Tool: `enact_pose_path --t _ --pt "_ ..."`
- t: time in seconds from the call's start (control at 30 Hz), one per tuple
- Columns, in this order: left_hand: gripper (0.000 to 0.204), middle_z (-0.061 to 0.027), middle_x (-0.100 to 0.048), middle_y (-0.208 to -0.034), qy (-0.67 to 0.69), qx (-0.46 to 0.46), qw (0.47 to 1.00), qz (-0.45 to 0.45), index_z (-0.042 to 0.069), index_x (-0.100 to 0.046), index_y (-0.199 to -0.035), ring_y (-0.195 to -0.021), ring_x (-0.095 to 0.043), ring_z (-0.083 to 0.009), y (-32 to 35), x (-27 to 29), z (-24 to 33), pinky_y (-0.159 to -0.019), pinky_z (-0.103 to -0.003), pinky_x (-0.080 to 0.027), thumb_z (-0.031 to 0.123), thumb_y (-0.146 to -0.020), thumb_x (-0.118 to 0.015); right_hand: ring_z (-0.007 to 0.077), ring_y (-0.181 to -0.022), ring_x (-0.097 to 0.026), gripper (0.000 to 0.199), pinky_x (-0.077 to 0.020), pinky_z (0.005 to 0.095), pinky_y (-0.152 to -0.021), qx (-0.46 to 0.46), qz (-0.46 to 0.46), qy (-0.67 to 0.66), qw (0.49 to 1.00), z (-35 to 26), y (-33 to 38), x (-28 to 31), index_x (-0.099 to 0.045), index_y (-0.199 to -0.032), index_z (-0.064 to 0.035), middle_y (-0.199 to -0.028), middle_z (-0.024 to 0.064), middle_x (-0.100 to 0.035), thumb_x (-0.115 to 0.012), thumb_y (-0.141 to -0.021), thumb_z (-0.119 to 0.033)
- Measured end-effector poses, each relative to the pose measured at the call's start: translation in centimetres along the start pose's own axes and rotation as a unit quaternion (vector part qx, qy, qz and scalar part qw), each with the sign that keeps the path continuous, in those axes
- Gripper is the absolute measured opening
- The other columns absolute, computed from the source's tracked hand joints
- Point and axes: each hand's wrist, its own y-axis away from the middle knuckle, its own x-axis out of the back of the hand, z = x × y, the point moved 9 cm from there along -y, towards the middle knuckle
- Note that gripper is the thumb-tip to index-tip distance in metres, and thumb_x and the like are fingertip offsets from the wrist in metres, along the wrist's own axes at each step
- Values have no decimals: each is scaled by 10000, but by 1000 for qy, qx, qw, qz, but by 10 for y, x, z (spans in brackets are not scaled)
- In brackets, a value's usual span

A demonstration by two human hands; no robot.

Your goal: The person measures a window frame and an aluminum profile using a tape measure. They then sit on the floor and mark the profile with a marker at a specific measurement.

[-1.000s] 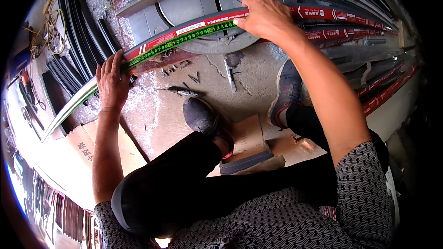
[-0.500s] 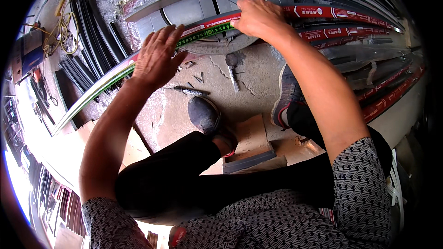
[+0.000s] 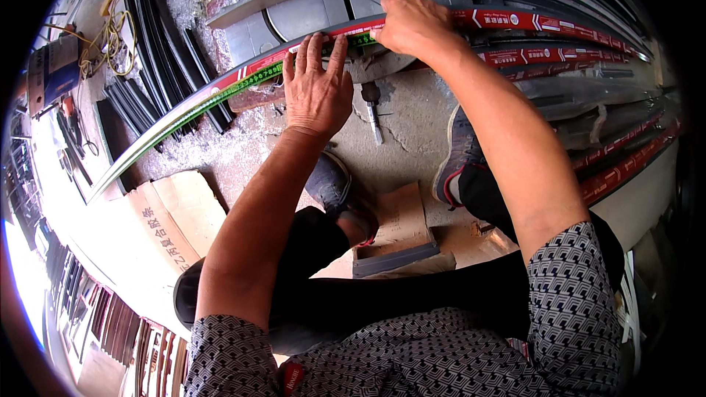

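A long strip in red printed film [image 3: 540,22] lies across the grey base of a mitre saw [image 3: 307,12]. Along its near edge runs a green tape measure [image 3: 259,77], bending away to the lower left. My left hand [image 3: 318,95] rests over the strip and tape with its fingers stretched out and apart, palm down. Farther right, my right hand [image 3: 418,28] is closed around the strip at the end of the tape, thumb on the near edge. Its fingertips on the far side are partly hidden.
Several black strips [image 3: 151,51] lie on the floor at the left, near a yellow cord [image 3: 110,44]. More red-filmed strips [image 3: 544,54] are stacked at the right. Flattened cardboard [image 3: 173,213] lies left of my legs. A shoe [image 3: 329,180] stands below the saw.
My left hand has slid right along the strip, closer to my right hand, baring more of the tape at the left. My right hand has stayed in place.
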Motion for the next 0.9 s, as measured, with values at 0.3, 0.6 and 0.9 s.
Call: enact_pose_path --t 0.3,0.6,0.9 --pt "664 -262 -361 -1581 -21 43 998 -26 341 -403 -1566 -1496 -309 -427 2 -13 8 -1208 -638 -156 327 -933 -603 352 -1101 -721 313 -578 440 -915 8 24 1 1000 -7 6 9 -763 -1116 -48 -1123 206 -748 -665 -834 -142" --pt "677 -307 -300 -1600 -21 60 997 -34 355 -391 -1568 -1513 -248 -463 4 -20 14 -1176 -702 -151 322 -924 -600 404 -1151 -665 464 -528 498 -969 5 7 9 1000 -3 4 3 -693 -1187 -91 -1195 187 -716 -748 -858 -413" --pt "685 -313 -304 -1596 -8 63 998 -18 362 -412 -1555 -1508 -257 -470 4 -21 12 -1174 -703 -152 347 -900 -610 404 -1183 -651 560 -515 507 -992 -2 -6 -10 1000 -6 15 13 -657 -1284 -97 -1236 203 -701 -763 -859 -444"
